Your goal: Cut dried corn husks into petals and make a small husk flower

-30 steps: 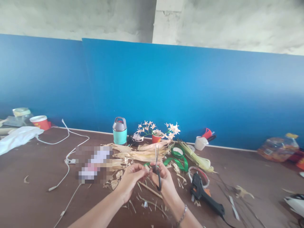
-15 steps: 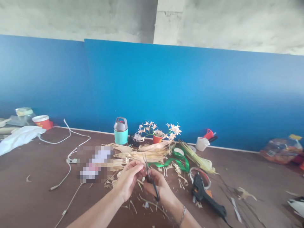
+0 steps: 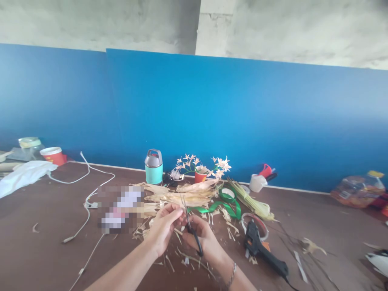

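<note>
My right hand (image 3: 203, 236) is closed around black-handled scissors (image 3: 188, 220), whose narrow blades point up and away with their tips slightly apart. Just left of the blades, my left hand (image 3: 166, 226) pinches thumb against fingers. A small pale strip of corn husk (image 3: 178, 232) shows between the two hands; most of it is hidden by the fingers. Beyond them lie larger dried corn husks (image 3: 184, 199) in a loose pile. Cut scraps (image 3: 169, 262) are scattered on the brown table around and below my hands.
Green ribbon (image 3: 233, 208), a bundle of pale stalks (image 3: 254, 204), a tape roll (image 3: 263, 226) and a black glue gun (image 3: 265, 250) lie to the right. Behind stand a turquoise container (image 3: 154, 173) and a red cup (image 3: 200, 175) with husk flowers. White cables (image 3: 87, 214) run along the left.
The scissor tips have shifted very slightly to the left. Both hands otherwise keep their places and grips.
</note>
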Action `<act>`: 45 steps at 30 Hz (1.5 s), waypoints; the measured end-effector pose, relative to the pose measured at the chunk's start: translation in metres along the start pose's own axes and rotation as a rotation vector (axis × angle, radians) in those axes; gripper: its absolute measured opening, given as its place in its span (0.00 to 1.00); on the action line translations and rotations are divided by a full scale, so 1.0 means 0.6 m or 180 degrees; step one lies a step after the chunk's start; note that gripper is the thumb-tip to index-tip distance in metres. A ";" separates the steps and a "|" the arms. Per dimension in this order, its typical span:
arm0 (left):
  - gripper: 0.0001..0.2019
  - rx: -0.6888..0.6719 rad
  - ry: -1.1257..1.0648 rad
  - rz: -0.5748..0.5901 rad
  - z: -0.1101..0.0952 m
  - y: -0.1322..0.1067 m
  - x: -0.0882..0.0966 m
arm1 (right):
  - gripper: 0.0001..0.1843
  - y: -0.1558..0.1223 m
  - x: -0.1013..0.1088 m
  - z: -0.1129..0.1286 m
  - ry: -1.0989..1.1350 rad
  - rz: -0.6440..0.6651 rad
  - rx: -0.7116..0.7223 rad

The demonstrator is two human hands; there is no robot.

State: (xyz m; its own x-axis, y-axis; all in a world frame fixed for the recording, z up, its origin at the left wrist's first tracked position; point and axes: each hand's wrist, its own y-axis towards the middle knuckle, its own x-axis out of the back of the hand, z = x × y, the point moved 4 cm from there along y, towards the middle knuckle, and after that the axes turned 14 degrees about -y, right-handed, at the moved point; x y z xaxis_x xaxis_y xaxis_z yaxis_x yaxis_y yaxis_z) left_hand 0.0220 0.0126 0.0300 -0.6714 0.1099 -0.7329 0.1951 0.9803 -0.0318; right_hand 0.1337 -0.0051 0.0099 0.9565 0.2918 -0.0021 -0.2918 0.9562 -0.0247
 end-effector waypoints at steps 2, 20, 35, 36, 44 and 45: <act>0.06 0.0011 -0.0036 0.0048 0.001 0.000 -0.001 | 0.17 0.001 0.000 -0.002 -0.0001 0.0030 0.0054; 0.07 0.0001 -0.0028 0.0040 0.001 0.000 -0.003 | 0.19 -0.003 0.000 0.010 -0.0054 -0.0146 -0.0007; 0.06 0.0020 -0.0160 0.0209 0.002 0.003 0.001 | 0.17 -0.003 0.000 0.005 -0.0078 -0.0161 0.0000; 0.06 0.0029 -0.0152 0.0212 0.001 0.003 0.001 | 0.17 -0.003 0.001 0.004 -0.0079 -0.0159 0.0010; 0.07 0.0005 -0.0001 0.0154 0.001 0.008 0.012 | 0.19 -0.001 0.001 0.004 -0.0056 -0.0146 -0.0114; 0.07 0.0006 0.0012 0.0154 0.001 0.008 0.013 | 0.19 -0.001 0.001 0.005 -0.0057 -0.0152 -0.0127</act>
State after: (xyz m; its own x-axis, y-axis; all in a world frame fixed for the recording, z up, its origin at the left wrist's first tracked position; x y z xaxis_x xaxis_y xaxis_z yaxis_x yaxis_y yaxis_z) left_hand 0.0181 0.0182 0.0238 -0.6638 0.1578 -0.7311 0.2289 0.9735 0.0023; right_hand 0.1344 -0.0057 0.0127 0.9689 0.2467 0.0179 -0.2451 0.9673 -0.0644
